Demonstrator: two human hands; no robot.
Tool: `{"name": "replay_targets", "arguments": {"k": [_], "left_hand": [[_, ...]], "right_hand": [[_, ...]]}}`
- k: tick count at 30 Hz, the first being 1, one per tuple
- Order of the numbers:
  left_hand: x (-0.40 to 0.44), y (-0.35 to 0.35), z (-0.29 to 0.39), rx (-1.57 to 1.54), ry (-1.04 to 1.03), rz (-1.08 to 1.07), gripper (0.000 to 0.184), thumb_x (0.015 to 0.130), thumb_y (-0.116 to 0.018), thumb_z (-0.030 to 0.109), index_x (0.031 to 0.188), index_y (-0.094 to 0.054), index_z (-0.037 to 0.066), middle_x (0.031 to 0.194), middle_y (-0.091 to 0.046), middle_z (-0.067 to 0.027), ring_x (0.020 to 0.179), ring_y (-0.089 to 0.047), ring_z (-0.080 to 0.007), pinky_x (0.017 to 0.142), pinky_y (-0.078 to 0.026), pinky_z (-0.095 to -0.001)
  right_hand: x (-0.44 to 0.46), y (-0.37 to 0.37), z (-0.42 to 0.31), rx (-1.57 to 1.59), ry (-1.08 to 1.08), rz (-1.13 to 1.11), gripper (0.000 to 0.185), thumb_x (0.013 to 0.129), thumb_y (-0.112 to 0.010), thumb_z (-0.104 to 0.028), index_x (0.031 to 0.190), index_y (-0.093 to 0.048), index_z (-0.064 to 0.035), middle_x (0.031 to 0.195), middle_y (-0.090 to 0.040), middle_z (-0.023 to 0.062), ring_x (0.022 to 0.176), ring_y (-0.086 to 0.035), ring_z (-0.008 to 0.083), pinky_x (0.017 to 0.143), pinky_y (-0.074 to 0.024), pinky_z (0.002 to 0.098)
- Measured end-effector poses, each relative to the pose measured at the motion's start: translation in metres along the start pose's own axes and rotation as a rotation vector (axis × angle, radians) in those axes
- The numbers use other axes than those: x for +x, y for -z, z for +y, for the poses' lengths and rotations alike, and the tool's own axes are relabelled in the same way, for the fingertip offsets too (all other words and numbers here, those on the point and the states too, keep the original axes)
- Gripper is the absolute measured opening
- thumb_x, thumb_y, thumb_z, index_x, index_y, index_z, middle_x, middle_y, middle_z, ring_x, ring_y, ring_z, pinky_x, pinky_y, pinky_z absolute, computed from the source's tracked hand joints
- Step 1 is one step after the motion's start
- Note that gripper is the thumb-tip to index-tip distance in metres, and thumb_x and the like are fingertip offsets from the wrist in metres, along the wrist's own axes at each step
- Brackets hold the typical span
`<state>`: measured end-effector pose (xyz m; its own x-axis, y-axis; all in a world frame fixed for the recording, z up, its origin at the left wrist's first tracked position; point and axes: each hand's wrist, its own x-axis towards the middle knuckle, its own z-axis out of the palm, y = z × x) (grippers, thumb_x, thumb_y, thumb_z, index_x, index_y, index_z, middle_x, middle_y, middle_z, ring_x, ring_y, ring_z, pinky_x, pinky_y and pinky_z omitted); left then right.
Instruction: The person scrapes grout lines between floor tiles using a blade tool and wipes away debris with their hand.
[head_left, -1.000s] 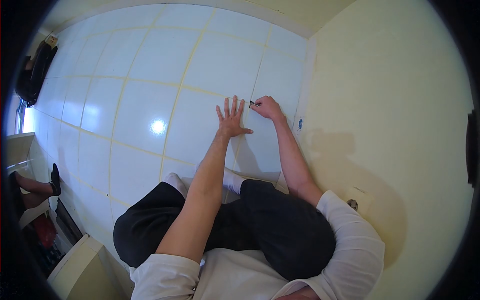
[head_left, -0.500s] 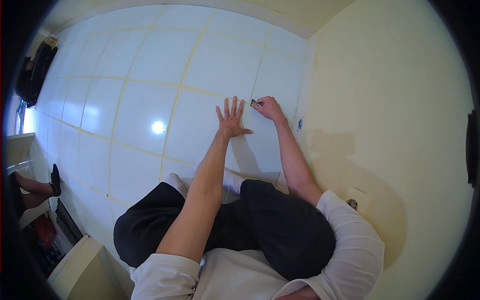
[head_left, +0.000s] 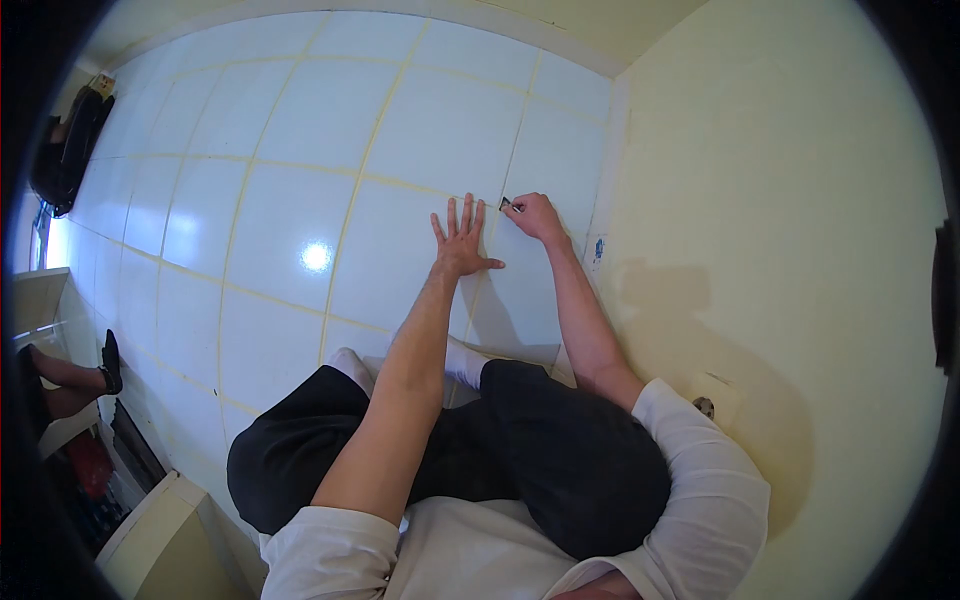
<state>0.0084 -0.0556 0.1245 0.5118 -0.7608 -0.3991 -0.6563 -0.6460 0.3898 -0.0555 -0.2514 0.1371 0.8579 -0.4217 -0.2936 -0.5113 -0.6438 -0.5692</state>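
My right hand [head_left: 535, 215] is closed around a small scraper-like tool [head_left: 508, 204] with a dark, flat tip. Its tip meets the floor at a grout line [head_left: 500, 206], close to where two joints cross. The handle is mostly covered by my fingers, so its exact kind is unclear. Flat on the white tiled floor [head_left: 420, 120] rests my left hand [head_left: 460, 245], fingers spread, holding nothing. It lies just left of the tool, beside the same joint.
A pale yellow wall [head_left: 780, 180] rises close on my right. My crossed legs in black trousers [head_left: 580, 460] are below my arms. At the left are another person's foot [head_left: 110, 362], a cream cabinet [head_left: 165, 540] and a black object [head_left: 75, 150].
Almost nothing differs. My right hand and the tool have shifted very slightly; my left hand stays planted on the tile.
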Motion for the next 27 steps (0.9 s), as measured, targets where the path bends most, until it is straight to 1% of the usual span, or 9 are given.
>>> {"name": "replay_targets", "arguments": {"k": [4, 7, 10, 13, 16, 19, 22, 25, 27], "left_hand": [[0.0, 0.007, 0.004, -0.002, 0.006, -0.001, 0.145, 0.059, -0.077, 0.078, 0.161, 0.009, 0.019, 0.167, 0.017, -0.0097, 0.151, 0.021, -0.0389, 0.113, 0.011, -0.0715], [-0.001, 0.002, 0.0, 0.008, 0.007, 0.009, 0.145, 0.059, -0.077, 0.078, 0.161, 0.009, 0.02, 0.167, 0.016, -0.0091, 0.151, 0.02, -0.0387, 0.113, 0.01, -0.0716], [0.0, 0.004, 0.0, 0.001, 0.01, 0.009, 0.145, 0.059, -0.077, 0.078, 0.161, 0.009, 0.02, 0.167, 0.016, -0.0089, 0.151, 0.02, -0.0387, 0.113, 0.01, -0.0717], [-0.001, 0.003, 0.001, 0.007, 0.011, -0.001, 0.146, 0.059, -0.077, 0.078, 0.161, 0.009, 0.02, 0.167, 0.017, -0.0088, 0.151, 0.02, -0.0386, 0.113, 0.01, -0.0717], [-0.001, 0.005, -0.001, 0.003, 0.013, -0.003, 0.146, 0.059, -0.077, 0.078, 0.161, 0.009, 0.02, 0.167, 0.017, -0.0087, 0.151, 0.02, -0.0385, 0.113, 0.01, -0.0718], [0.0, 0.003, -0.002, 0.007, 0.009, -0.001, 0.146, 0.059, -0.076, 0.079, 0.161, 0.01, 0.02, 0.167, 0.017, -0.0086, 0.151, 0.021, -0.0384, 0.113, 0.01, -0.0719], [0.0, 0.004, -0.003, 0.015, 0.016, -0.007, 0.145, 0.059, -0.076, 0.079, 0.161, 0.01, 0.02, 0.167, 0.017, -0.0086, 0.151, 0.021, -0.0384, 0.113, 0.01, -0.0719], [-0.001, 0.004, -0.001, 0.019, 0.018, -0.016, 0.145, 0.059, -0.076, 0.08, 0.161, 0.009, 0.02, 0.167, 0.017, -0.0086, 0.151, 0.021, -0.0384, 0.113, 0.01, -0.0718], [-0.002, 0.004, -0.003, 0.017, 0.019, -0.013, 0.145, 0.059, -0.076, 0.08, 0.161, 0.009, 0.02, 0.167, 0.017, -0.0086, 0.151, 0.021, -0.0384, 0.113, 0.01, -0.0718]], "right_hand": [[0.002, 0.002, 0.004, 0.073, 0.02, -0.082, 0.036, 0.086, -0.072, -0.036, 0.081, -0.073, -0.001, 0.068, -0.068, 0.0149, 0.057, -0.062, 0.0268, 0.06, -0.0524, 0.0376], [-0.007, 0.003, -0.014, 0.171, -0.172, -0.082, 0.038, 0.089, -0.07, -0.035, 0.075, -0.07, 0.0002, 0.06, -0.064, 0.0118, 0.048, -0.059, 0.0199, 0.05, -0.0492, 0.0349], [-0.009, 0.021, -0.026, 0.197, -0.247, -0.235, 0.037, 0.091, -0.068, -0.032, 0.072, -0.068, -0.001, 0.055, -0.061, 0.0083, 0.043, -0.056, 0.0152, 0.041, -0.0455, 0.0324], [-0.012, 0.011, -0.026, 0.262, -0.229, -0.147, 0.036, 0.093, -0.067, -0.03, 0.072, -0.066, -0.001, 0.053, -0.06, 0.0074, 0.043, -0.058, 0.0151, 0.038, -0.0453, 0.0319], [-0.009, 0.015, -0.023, 0.382, -0.244, -0.307, 0.036, 0.094, -0.065, -0.026, 0.07, -0.064, 0.0007, 0.053, -0.06, 0.0085, 0.041, -0.058, 0.0158, 0.038, -0.046, 0.0315], [-0.014, 0.014, -0.028, 0.364, -0.244, -0.206, 0.036, 0.094, -0.065, -0.024, 0.069, -0.063, 0.0019, 0.054, -0.06, 0.009, 0.041, -0.059, 0.0157, 0.038, -0.0461, 0.0311], [-0.011, 0.014, -0.022, 0.475, -0.25, -0.307, 0.036, 0.094, -0.066, -0.024, 0.069, -0.063, 0.0016, 0.054, -0.06, 0.0087, 0.042, -0.059, 0.0153, 0.038, -0.0462, 0.0309], [-0.011, 0.007, -0.02, 0.449, -0.229, -0.18, 0.037, 0.094, -0.066, -0.025, 0.07, -0.062, 0.0018, 0.054, -0.06, 0.0088, 0.042, -0.059, 0.0148, 0.038, -0.0461, 0.0305], [-0.011, 0.009, -0.018, 0.492, -0.253, -0.283, 0.037, 0.095, -0.066, -0.025, 0.071, -0.063, 0.0018, 0.055, -0.061, 0.0086, 0.043, -0.059, 0.0147, 0.039, -0.0461, 0.03]]}}
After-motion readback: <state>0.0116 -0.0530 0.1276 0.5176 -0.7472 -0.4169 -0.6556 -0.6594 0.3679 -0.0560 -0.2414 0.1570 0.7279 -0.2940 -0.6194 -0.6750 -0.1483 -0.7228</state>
